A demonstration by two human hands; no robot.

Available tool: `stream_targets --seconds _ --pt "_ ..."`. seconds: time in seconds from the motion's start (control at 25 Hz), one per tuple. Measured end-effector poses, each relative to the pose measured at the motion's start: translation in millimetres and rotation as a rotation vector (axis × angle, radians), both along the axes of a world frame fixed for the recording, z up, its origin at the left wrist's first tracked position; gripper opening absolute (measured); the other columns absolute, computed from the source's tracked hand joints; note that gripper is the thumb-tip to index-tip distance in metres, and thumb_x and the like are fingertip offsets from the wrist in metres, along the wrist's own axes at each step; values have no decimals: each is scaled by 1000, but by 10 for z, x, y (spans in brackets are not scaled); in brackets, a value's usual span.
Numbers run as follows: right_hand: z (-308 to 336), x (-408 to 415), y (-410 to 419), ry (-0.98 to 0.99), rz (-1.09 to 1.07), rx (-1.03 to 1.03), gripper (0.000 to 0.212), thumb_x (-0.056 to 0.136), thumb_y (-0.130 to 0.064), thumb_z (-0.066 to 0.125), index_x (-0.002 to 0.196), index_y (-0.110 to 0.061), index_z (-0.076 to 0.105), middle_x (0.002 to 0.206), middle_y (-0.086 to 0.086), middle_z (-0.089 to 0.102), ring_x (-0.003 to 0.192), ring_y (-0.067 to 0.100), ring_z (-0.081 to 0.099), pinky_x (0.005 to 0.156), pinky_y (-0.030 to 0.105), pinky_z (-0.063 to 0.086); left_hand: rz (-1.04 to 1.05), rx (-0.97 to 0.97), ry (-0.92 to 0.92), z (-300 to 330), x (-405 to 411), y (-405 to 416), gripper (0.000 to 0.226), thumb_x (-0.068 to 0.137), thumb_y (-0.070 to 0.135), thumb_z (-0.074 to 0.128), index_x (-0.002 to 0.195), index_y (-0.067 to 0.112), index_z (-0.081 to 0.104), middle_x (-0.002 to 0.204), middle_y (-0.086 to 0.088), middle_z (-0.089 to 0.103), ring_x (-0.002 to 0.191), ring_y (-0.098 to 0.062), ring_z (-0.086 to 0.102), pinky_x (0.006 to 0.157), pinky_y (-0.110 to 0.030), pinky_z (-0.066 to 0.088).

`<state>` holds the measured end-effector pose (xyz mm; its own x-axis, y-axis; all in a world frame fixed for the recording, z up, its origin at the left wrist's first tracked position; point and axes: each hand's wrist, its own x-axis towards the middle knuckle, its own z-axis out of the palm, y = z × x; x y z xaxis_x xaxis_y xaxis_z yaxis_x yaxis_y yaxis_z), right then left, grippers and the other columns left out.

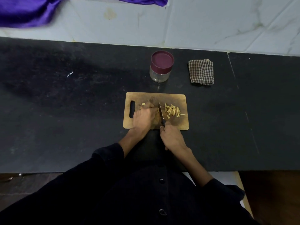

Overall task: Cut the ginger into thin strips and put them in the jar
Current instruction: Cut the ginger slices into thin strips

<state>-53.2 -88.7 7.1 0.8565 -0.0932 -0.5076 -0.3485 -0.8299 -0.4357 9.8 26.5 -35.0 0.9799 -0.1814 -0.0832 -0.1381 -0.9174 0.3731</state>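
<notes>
On the cutting board (178,124), left hand (142,118) pins ginger (157,110) — right hand (172,137) grips the knife (161,113) beside it.

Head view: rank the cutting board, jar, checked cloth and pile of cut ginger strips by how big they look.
1. cutting board, plainly largest.
2. and 3. jar and checked cloth look about alike; I will not rank them.
4. pile of cut ginger strips, smallest, though the gap is small.
</notes>
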Motion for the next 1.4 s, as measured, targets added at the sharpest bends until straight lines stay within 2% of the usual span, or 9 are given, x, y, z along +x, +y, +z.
stream_targets --seconds 0.32,0.48,0.56,0.72,0.84,0.96,1.12,1.24,1.4 --pt "-76 21 40 12 12 -51 19 104 -27 37 106 -11 46 99 13 65 83 30 67 76 49 57 -53 20 -16 117 -74 2 29 99 26 46 120 21 66 130 -2 51 89 -26 63 63 -29 36" --pt "-82 19 70 54 21 -76 21 103 -21 38 117 -7 45 111 17 64 100 33 63 74 41 46 -99 39 1 152 -77 16 30 98 27 47 121 21 65 129 -2 50 90 -28 63 63 -31 37" --pt "-81 34 78 75 16 -77 22 103 -20 39 118 -6 45 113 18 63 102 34 62 74 41 45 -118 64 9 166 -72 25 30 98 27 47 122 21 64 128 -3 50 91 -29 63 62 -31 37" --pt "-102 0 54 56 -20 -33 20 104 -25 36 112 -9 45 107 16 63 90 34 66 77 48 56 -139 119 18 174 -75 19 33 99 25 46 129 25 59 132 -2 45 92 -27 62 63 -30 37" --pt "-115 -78 13 49 -68 -3 19 105 -29 34 105 -12 43 101 14 61 81 34 68 75 51 57 -119 129 14 170 -78 19 34 100 24 43 130 27 58 134 1 44 94 -26 62 64 -31 38" --pt "-72 -119 -59 32 -109 19 20 105 -30 34 100 -13 43 95 12 60 70 30 67 65 45 58 -106 122 25 157 -65 8 35 99 21 44 131 28 57 134 2 45 95 -26 62 65 -30 37" --pt "-2 -128 -71 24 -77 19 22 106 -29 34 101 -12 45 90 9 61 55 21 64 44 28 44 -85 47 30 152 -34 14 35 97 15 46 129 22 59 131 -1 47 96 -27 62 69 -34 46" --pt "21 -119 -15 29 -34 26 23 106 -30 34 102 -11 46 85 8 61 49 21 64 47 32 49 -54 1 25 155 -21 37 35 96 14 47 127 22 61 130 -2 48 99 -29 59 73 -39 49" --pt "7 -82 50 29 26 6 24 106 -29 35 104 -9 48 86 7 61 57 23 65 59 37 52 -38 -20 0 158 6 61 34 95 12 47 123 21 64 127 -1 50 97 -30 59 69 -40 48"
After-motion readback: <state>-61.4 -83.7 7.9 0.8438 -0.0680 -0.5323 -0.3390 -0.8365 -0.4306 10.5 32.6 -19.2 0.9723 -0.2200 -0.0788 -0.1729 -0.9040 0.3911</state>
